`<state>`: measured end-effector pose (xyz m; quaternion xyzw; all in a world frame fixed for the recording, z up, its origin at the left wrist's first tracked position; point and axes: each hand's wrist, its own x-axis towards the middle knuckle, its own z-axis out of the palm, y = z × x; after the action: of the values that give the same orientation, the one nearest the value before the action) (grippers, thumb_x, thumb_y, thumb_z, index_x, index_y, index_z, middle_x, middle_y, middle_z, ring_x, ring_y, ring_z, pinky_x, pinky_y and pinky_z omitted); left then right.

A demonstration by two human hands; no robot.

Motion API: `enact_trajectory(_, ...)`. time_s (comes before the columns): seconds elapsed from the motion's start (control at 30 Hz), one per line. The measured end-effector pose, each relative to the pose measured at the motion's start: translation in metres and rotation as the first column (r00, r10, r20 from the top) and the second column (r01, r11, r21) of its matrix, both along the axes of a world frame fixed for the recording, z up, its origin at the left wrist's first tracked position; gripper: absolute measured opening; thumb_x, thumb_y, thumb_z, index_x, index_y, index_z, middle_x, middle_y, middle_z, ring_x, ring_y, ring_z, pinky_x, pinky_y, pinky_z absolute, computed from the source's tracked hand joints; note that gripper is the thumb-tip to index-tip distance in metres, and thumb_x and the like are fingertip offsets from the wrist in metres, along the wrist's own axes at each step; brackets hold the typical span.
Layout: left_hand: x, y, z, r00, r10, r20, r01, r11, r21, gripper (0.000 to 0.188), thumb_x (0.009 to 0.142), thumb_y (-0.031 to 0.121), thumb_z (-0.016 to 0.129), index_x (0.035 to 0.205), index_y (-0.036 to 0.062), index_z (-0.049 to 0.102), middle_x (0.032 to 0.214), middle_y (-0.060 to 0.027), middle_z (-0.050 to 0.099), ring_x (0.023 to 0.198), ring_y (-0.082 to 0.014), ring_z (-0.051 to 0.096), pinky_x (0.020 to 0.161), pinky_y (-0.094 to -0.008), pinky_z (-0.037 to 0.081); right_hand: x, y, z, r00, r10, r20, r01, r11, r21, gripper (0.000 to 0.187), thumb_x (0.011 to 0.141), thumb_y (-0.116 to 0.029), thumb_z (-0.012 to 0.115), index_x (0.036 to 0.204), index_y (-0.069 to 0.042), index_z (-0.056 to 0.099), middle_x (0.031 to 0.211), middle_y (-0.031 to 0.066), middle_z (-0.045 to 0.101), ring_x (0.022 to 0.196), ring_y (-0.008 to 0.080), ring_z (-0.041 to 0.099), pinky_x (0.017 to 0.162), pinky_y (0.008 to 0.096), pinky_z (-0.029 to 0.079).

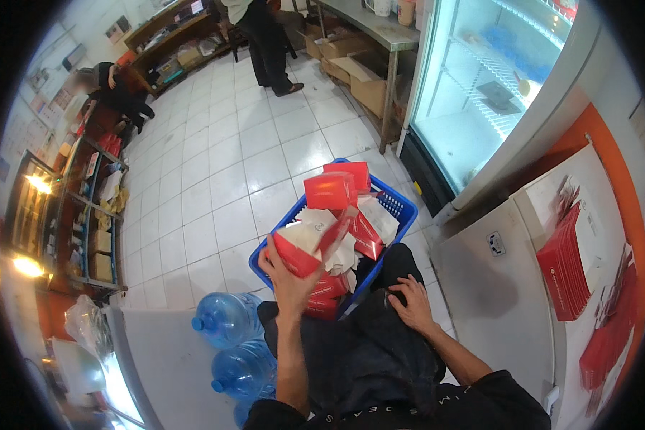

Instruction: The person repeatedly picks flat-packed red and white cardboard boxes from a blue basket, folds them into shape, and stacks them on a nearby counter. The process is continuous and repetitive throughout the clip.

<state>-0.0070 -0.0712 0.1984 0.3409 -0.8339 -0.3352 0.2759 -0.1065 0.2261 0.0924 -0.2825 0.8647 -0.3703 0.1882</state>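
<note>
**Red box (pixel 292 252) held over blue basket (pixel 406 209) by left hand (pixel 291 287)**

The box, red with a pale side, is grasped at its left edge between the thumb and fingers of the left hand. It is held above the near-left part of the basket, and its far end is blurred. By the right hand (pixel 413 307) nothing is seen to be gripped; it is laid on the dark trousers (pixel 362 358), fingers loosely spread, just beside the basket.

The basket is filled with more red boxes (pixel 329 191) and crumpled pale paper (pixel 344 256). It is set on the white tiled floor (pixel 215 172), in front of the knees.

To the left, blue water jugs (pixel 226 317) are lined up beside the trousers. To the right, a stack of red cartons (pixel 562 269) is seen beyond a white cabinet (pixel 491 269). Farther off, a lit fridge (pixel 473 93) and a metal table (pixel 373 27) are placed, with brown cardboard (pixel 365 92) kept under the table. Two other people are seen at the far side, one standing (pixel 265 46), one bent forward (pixel 118 97).
</note>
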Motion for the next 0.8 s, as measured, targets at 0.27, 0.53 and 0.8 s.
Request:
enact_trajectory(0.27,0.054,0.132,-0.062,0.957,-0.284,-0.055,0.254,0.916,-0.310,0.128,0.062,0.037,0.100,0.159,0.0051,0.023,0.152,-0.0275,0.023,0.144,-0.0504,0.028,0.118,-0.0596,0.033,-0.002,-0.031,0.076,0.293,0.170,0.941,0.554,0.772,-0.312,0.076,0.100,-0.044,0.065,0.158,-0.010,0.030,0.148,0.0174,0.052,0.121,0.0324,0.063,0.106,0.0527,0.048)
enact_trajectory(0.53,0.051,0.119,-0.050,0.950,0.012,-0.311,0.182,0.789,0.587,0.100,0.082,0.026,0.090,0.157,0.0026,0.029,0.153,-0.0218,0.034,0.144,-0.0375,0.040,0.112,-0.0488,0.045,-0.015,-0.015,0.077,0.961,-0.147,0.233,0.206,0.945,-0.255,0.034,0.102,-0.012,0.056,0.132,0.003,0.057,0.114,0.0217,0.071,0.113,0.0287,0.067,0.099,0.0387,0.050)
enact_trajectory(0.8,0.007,0.082,-0.101,0.914,-0.212,-0.345,0.403,0.558,0.726,0.080,0.092,0.019,0.080,0.157,0.0049,0.037,0.137,-0.0206,0.060,0.130,-0.0267,0.057,0.109,-0.0387,0.047,-0.046,0.026,0.133,0.952,-0.138,0.273,0.194,0.963,-0.189,0.039,0.102,-0.023,0.067,0.129,0.005,0.063,0.114,0.0185,0.073,0.106,0.0247,0.069,0.097,0.0357,0.051)
